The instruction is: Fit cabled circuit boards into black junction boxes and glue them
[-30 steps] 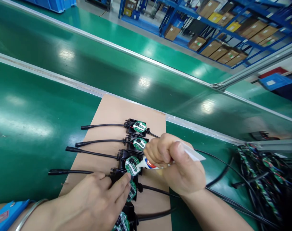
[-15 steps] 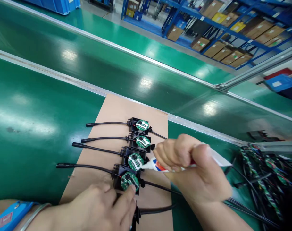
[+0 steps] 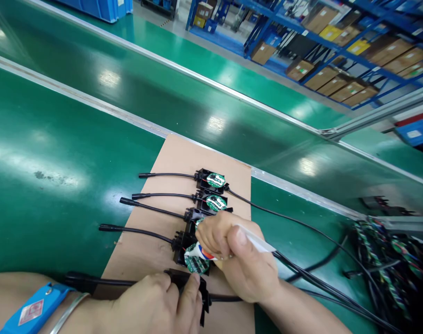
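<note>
My right hand (image 3: 235, 253) is closed around a white tube of glue (image 3: 211, 255) with red and blue print. Its nozzle points left and down at a round green circuit board (image 3: 196, 265) in a black housing, where some white paste shows. My left hand (image 3: 159, 301) has its fingers curled over the nearest black housing (image 3: 204, 297), gripping it at the front. Farther back, two boards (image 3: 216, 179) carry winding white lines of paste. Another board between them and the tube is mostly hidden by my right hand. A blue wrist strap (image 3: 37, 308) is on my left wrist.
The housings lie in a column on a cardboard sheet (image 3: 178, 155) over a green tabletop (image 3: 68, 139). Black cables (image 3: 159, 211) run out both sides. A tangled pile of wires and boards (image 3: 381, 264) lies at the right. Beyond a metal frame stand shelves with boxes (image 3: 322, 79).
My right hand has moved left and nearer with the tube, from the third board to the fourth. My left hand has slid off that board onto the nearest housing. The view has shifted slightly.
</note>
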`<state>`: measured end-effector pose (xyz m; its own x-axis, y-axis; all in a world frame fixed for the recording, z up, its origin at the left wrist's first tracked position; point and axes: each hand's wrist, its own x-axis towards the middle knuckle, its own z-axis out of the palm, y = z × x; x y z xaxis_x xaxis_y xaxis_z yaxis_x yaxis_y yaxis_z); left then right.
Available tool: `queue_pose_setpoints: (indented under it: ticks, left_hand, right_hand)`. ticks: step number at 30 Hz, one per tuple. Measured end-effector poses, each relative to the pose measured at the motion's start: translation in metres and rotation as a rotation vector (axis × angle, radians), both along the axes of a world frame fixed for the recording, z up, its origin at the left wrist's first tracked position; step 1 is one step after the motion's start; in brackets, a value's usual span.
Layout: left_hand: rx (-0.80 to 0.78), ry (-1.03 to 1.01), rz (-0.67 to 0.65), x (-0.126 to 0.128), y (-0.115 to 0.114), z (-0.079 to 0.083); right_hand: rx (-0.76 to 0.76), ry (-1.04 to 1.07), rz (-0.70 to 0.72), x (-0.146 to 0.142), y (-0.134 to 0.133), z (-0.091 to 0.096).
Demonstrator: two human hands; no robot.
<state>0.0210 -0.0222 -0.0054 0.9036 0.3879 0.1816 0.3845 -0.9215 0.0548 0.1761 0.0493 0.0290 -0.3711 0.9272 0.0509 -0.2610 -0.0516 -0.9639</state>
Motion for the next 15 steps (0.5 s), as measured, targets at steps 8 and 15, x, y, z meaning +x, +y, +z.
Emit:
queue_pose_setpoints:
  ticks: [8,15]
  left_hand:
    - [0.036,-0.009,0.01,0.001,0.0,0.001]
    - [0.06,-0.066,0.001,0.002,-0.001,-0.004]
  right_hand:
    - [-0.044,-0.051,0.0,0.011,-0.014,0.012]
    - [-0.041,-0.059,-0.045,0.02,-0.021,0.015]
